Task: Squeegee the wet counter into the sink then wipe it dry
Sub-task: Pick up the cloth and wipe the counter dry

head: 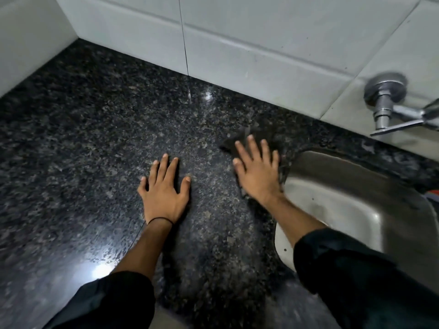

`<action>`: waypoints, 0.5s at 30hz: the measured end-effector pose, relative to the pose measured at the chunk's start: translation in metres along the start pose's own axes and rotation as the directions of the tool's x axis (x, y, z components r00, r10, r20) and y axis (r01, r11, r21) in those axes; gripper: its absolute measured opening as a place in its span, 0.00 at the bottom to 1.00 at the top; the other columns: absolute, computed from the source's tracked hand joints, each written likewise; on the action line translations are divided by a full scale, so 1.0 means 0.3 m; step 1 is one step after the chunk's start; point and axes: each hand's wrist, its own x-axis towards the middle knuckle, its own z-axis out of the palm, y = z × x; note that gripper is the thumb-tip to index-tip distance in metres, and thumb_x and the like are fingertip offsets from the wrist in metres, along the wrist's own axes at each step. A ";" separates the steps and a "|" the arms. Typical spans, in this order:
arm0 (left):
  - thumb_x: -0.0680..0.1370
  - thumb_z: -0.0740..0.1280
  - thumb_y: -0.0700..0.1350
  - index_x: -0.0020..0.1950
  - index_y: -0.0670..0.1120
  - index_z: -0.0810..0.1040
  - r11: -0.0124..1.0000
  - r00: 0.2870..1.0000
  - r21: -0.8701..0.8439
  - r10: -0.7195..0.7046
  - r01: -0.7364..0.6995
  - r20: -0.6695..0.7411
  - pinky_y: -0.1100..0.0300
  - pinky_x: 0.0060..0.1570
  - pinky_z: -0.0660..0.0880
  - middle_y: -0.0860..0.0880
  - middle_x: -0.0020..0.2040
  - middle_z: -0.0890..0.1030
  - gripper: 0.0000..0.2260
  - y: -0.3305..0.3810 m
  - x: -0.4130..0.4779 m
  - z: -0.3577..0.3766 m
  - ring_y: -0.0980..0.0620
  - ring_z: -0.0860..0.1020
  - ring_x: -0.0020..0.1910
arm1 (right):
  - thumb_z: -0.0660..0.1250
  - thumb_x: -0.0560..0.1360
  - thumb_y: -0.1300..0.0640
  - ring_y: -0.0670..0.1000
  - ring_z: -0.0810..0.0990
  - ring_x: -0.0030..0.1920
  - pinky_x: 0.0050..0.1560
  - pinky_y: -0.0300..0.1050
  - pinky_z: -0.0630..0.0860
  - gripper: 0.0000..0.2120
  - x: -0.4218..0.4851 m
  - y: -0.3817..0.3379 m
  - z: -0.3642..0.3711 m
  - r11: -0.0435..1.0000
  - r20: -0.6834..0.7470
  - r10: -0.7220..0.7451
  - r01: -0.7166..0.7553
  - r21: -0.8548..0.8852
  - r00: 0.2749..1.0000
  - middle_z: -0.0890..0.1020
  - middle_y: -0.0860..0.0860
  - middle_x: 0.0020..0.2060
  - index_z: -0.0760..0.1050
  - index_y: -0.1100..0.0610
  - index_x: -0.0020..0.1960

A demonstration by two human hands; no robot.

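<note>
Pressing flat on a dark cloth [247, 141] with the right hand [257, 172], fingers spread and palm down, not curled around anything. Lying bunched under that hand, the cloth, with a ragged corner poking out past the fingertips toward the wall and a darker edge showing at the wrist side, just beside the rim of the sink [332, 210]. Blurring at its edges, so the weave and exact outline impossible to tell.

Resting well to the left of the cloth, the left hand [164, 193], also palm down with fingers splayed, touching only bare counter [83, 138] and holding nothing. Wearing a thin black band [160, 219] at the left wrist. Covering both forearms lower down, dark sleeves [344, 269].

Showing no brand, label or readable writing anywhere.

Stretching across most of the view, a polished black speckled granite counter, gleaming with bright reflections near the back wall and at the lower left. Sitting sunk into the counter at the right, a stainless steel sink with a rounded basin. Jutting from the wall above the sink, a chrome tap [387, 98]. Rising behind the counter, large pale tiles [261, 43], meeting a second pale wall at the far left corner. Peeking out at the far right edge beyond the sink, a small orange patch, too little visible to identify.
</note>
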 end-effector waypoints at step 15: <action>0.82 0.54 0.54 0.78 0.54 0.57 0.941 0.925 0.048 0.318 -0.334 0.209 0.41 0.75 0.47 0.53 0.81 0.50 0.24 0.006 -0.599 -0.027 0.49 0.48 0.80 | 0.44 0.80 0.37 0.55 0.53 0.79 0.75 0.63 0.53 0.27 -0.839 0.191 0.062 0.970 0.003 0.243 -0.243 -0.029 0.970 0.56 0.46 0.79 0.57 0.41 0.78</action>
